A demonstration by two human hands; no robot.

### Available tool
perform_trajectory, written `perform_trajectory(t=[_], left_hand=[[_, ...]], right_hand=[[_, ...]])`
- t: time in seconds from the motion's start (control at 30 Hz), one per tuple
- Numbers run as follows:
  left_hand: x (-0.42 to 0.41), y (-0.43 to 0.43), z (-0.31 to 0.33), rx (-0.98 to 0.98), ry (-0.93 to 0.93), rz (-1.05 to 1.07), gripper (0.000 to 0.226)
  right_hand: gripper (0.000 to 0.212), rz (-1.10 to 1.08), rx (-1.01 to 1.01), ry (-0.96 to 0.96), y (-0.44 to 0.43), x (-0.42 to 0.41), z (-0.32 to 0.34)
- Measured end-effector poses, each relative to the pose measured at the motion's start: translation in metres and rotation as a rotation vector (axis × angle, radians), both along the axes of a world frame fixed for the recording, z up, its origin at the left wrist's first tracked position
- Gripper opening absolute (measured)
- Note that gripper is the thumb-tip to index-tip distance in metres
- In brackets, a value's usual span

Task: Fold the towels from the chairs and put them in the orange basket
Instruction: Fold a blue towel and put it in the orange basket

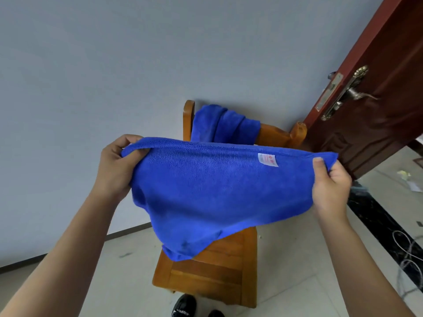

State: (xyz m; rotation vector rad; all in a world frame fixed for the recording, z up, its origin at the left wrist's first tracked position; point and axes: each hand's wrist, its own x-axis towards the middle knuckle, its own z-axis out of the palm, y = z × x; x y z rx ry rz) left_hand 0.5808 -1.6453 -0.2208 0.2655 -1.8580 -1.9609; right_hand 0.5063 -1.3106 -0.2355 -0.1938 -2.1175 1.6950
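Towel (217, 191) hangs mid-frame over the chair (212, 271), long axis left-to-right, stretched between your hands. Left hand (114, 165) and right hand (329, 186) each pinch a top corner, equally near; next fold likely brings them together. Second towel (224, 126) drapes the chair back; basket not visible.

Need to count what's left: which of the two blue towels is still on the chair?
The bunched towel draped over the chair back. The other, labelled towel is stretched between the left hand and right hand.
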Motion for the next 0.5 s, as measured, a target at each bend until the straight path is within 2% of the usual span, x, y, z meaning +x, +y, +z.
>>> perform_trajectory(t=[0.1, 0.2, 0.27, 0.37, 0.5], left_hand=[[-0.007, -0.001, -0.008, -0.125, -0.086, 0.04, 0.022], [-0.02, -0.005, -0.046, -0.333, -0.285, 0.083, 0.023], [-0.024, -0.005, -0.087, -0.389, -0.441, 0.053, 0.023], [-0.031, -0.002, -0.149, -0.397, -0.633, -0.026, 0.014], [-0.057, 0.005, -0.213, -0.267, -0.743, 0.032, 0.015]], right_hand=[[0.026, 0.018, 0.018, -0.068, 0.0, -0.003, -0.005], [0.026, 0.057, 0.063, -0.296, 0.002, -0.009, -0.04], [0.03, 0.061, 0.092, -0.489, 0.006, -0.01, -0.081], [0.043, 0.031, 0.162, -0.713, 0.011, -0.009, -0.152], [0.048, -0.003, 0.195, -0.781, 0.005, -0.025, -0.227]])
